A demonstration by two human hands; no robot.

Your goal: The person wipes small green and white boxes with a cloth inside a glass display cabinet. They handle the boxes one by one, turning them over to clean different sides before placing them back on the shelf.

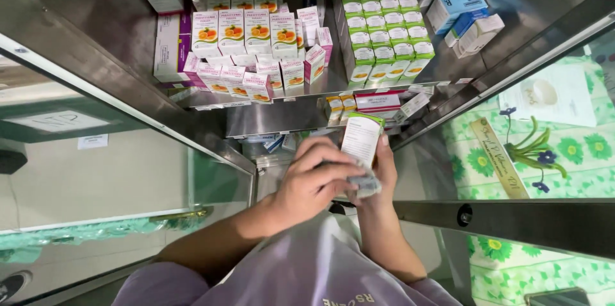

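My right hand (385, 166) holds a small white carton with a green top (360, 137) upright in front of the open steel cabinet. My left hand (314, 181) is curled over the carton's lower end, fingers closed on a silvery blister strip (364, 184) that sticks out below it. Both hands meet close to my chest, above my lilac sleeves.
Steel shelves (282, 117) hold rows of pink-and-white cartons with orange fruit pictures (246, 47) on the left, green-and-white cartons (381, 31) in the middle and blue boxes (458, 8) on the right. A glass door (96, 171) stands left; a floral-covered counter (564, 146) lies right.
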